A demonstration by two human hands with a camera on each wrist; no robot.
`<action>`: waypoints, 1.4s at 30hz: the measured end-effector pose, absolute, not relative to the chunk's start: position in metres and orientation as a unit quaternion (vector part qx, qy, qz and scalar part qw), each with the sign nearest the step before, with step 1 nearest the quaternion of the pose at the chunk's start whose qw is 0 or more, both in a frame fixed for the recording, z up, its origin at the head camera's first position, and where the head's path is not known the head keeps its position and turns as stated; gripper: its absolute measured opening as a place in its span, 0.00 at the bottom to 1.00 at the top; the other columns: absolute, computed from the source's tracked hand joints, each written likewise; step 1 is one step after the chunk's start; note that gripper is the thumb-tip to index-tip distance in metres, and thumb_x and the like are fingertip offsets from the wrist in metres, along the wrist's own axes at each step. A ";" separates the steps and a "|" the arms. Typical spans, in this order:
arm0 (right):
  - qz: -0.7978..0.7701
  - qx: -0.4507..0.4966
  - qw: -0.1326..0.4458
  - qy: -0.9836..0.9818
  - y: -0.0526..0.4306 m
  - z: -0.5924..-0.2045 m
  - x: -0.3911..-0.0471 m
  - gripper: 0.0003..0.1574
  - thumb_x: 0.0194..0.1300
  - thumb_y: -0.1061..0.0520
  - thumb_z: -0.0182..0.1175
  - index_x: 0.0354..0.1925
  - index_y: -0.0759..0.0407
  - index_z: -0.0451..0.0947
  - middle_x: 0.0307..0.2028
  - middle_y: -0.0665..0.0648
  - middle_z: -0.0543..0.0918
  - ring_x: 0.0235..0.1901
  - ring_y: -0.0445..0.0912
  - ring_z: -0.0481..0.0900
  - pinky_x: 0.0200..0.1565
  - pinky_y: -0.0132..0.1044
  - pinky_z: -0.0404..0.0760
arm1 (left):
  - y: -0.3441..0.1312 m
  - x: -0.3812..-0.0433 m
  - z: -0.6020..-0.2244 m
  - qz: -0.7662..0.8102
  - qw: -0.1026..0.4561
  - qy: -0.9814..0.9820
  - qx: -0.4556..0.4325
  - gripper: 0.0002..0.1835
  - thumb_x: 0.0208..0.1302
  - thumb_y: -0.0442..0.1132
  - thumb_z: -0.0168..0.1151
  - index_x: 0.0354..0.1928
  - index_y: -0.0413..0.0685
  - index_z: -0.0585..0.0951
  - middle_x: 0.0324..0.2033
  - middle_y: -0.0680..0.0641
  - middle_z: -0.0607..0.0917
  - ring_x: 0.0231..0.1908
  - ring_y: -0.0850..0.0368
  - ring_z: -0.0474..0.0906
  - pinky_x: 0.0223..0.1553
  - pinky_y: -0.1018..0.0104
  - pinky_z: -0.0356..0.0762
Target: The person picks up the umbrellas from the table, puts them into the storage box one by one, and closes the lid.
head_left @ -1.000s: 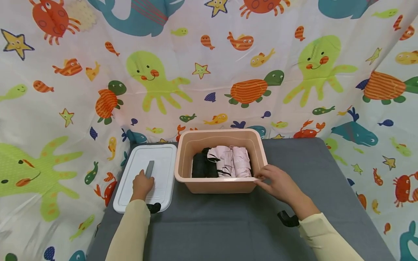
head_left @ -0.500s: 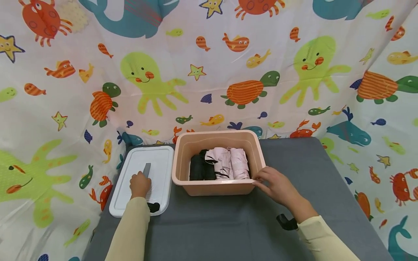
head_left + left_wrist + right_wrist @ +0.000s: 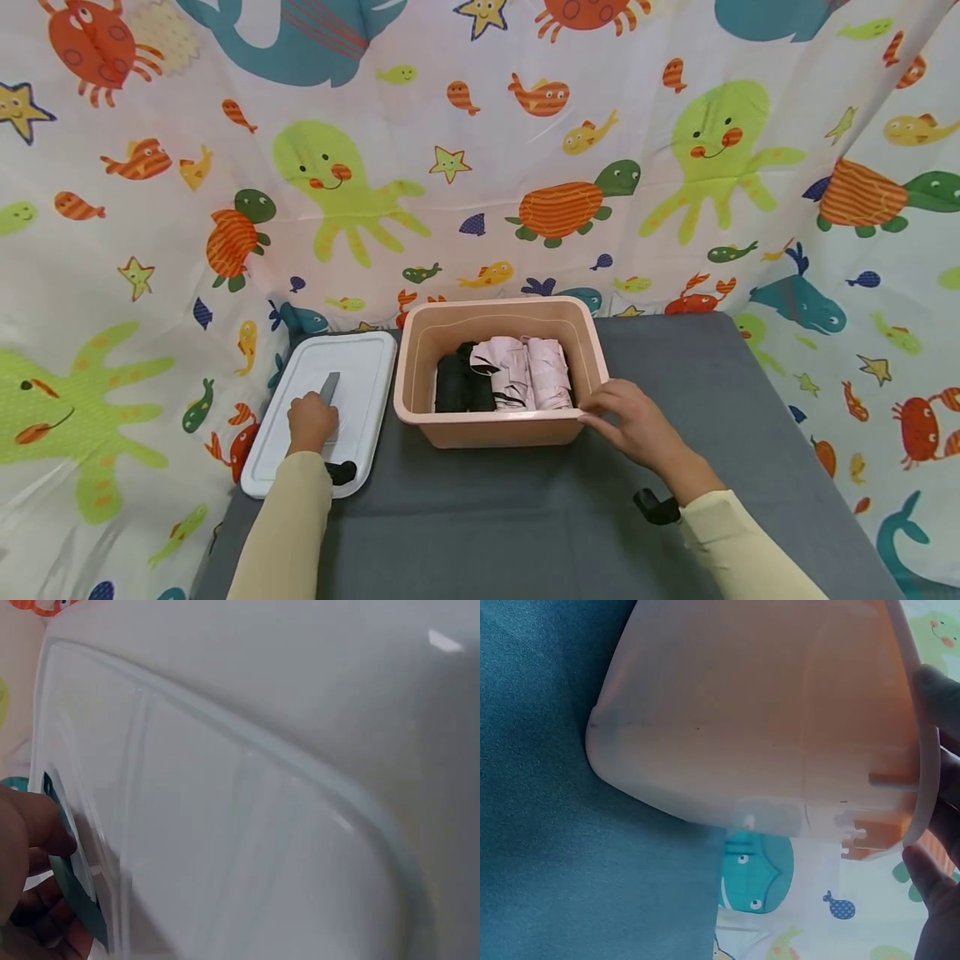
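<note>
A white lid with a grey handle lies on the left part of the table. My left hand grips that handle; in the left wrist view the fingers curl around the grey-green handle. To the right of the lid stands a peach plastic bin. Inside it, dark rolled cloth sits at the left and pale pink rolled cloths at the right. My right hand pinches the bin's front right corner, thumb and fingers on the rim.
A grey cloth covers the table. Right behind the table hangs a white curtain printed with sea animals, which also runs down both sides. Black straps sit at the wrists.
The lid has shifted slightly left with my left hand on its handle. The head view has turned a little to the right. My right hand stays at the bin's corner.
</note>
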State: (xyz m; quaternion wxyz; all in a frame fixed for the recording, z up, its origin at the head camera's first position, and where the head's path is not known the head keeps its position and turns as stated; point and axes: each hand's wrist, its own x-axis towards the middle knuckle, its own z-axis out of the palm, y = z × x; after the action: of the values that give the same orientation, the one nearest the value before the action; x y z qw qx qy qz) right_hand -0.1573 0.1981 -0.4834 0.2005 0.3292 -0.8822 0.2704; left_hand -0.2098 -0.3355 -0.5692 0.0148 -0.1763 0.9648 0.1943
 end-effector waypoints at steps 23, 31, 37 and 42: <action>0.283 0.280 0.187 -0.898 0.195 -0.483 -0.153 0.14 0.45 0.56 0.75 0.34 0.51 0.84 0.33 0.47 0.82 0.37 0.43 0.76 0.43 0.48 0.79 | -0.345 -0.213 -0.492 0.203 0.096 0.965 -0.137 0.27 0.59 0.34 0.48 0.59 0.23 0.69 0.50 0.24 0.76 0.48 0.34 0.73 0.51 0.42 0.72; 0.288 0.278 0.182 -0.898 0.195 -0.483 -0.152 0.13 0.46 0.56 0.75 0.34 0.50 0.84 0.33 0.47 0.82 0.37 0.43 0.76 0.44 0.48 0.79 | -0.347 -0.213 -0.470 0.197 0.053 0.972 -0.115 0.27 0.57 0.32 0.45 0.59 0.23 0.70 0.51 0.23 0.76 0.50 0.32 0.73 0.52 0.41 0.71; 0.289 0.277 0.183 -0.898 0.195 -0.483 -0.152 0.13 0.47 0.55 0.75 0.34 0.50 0.84 0.34 0.47 0.82 0.37 0.43 0.76 0.44 0.49 0.79 | -0.348 -0.217 -0.458 0.221 0.034 0.969 -0.103 0.28 0.57 0.32 0.44 0.61 0.25 0.69 0.52 0.24 0.77 0.48 0.34 0.75 0.49 0.42 0.73; 0.289 0.277 0.180 -0.898 0.195 -0.484 -0.152 0.12 0.48 0.55 0.74 0.34 0.50 0.85 0.34 0.47 0.81 0.38 0.43 0.76 0.44 0.49 0.79 | -0.345 -0.217 -0.450 0.223 0.016 0.970 -0.091 0.28 0.58 0.32 0.43 0.61 0.26 0.69 0.52 0.24 0.76 0.50 0.32 0.74 0.51 0.41 0.72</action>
State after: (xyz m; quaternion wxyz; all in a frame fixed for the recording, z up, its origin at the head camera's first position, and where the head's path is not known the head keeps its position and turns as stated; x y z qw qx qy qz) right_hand -0.1525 0.1953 -0.4836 0.1796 0.2772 -0.8984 0.2893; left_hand -0.2174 -0.3449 -0.4501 0.0164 -0.0905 0.9704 0.2233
